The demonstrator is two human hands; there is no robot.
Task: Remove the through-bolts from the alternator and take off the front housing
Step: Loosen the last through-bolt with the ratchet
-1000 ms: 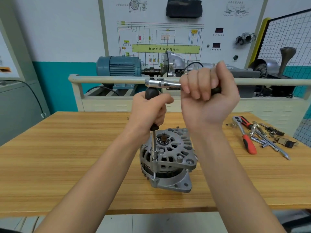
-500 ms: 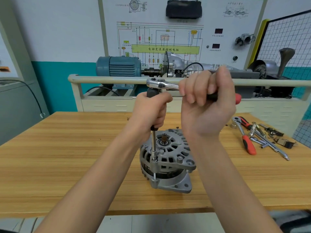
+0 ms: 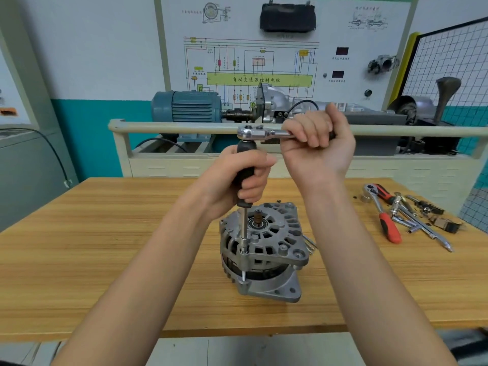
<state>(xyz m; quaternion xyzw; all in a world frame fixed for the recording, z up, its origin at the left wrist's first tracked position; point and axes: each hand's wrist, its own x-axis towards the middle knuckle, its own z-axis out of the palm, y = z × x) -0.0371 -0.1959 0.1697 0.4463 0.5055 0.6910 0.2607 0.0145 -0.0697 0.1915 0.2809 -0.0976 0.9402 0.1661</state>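
At frame centre, on wooden table (image 3: 105, 260): alternator (image 3: 264, 249) upright, front housing (image 3: 274, 233) still seated. Left hand (image 3: 237, 180) grasping extension handle (image 3: 246, 165), socket on through-bolt (image 3: 243, 250). Right hand (image 3: 317, 146) clenched round ratchet (image 3: 261, 133). Loosening likely underway; housing removal remaining.

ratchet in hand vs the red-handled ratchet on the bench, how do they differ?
The chrome ratchet in the right hand is raised, level, gripped by the right hand, on the black-gripped extension the left hand holds; the red-handled ratchet lying on the wooden bench is untouched. Its handle shows fully; the gripped one's is hidden. Both have chrome heads.
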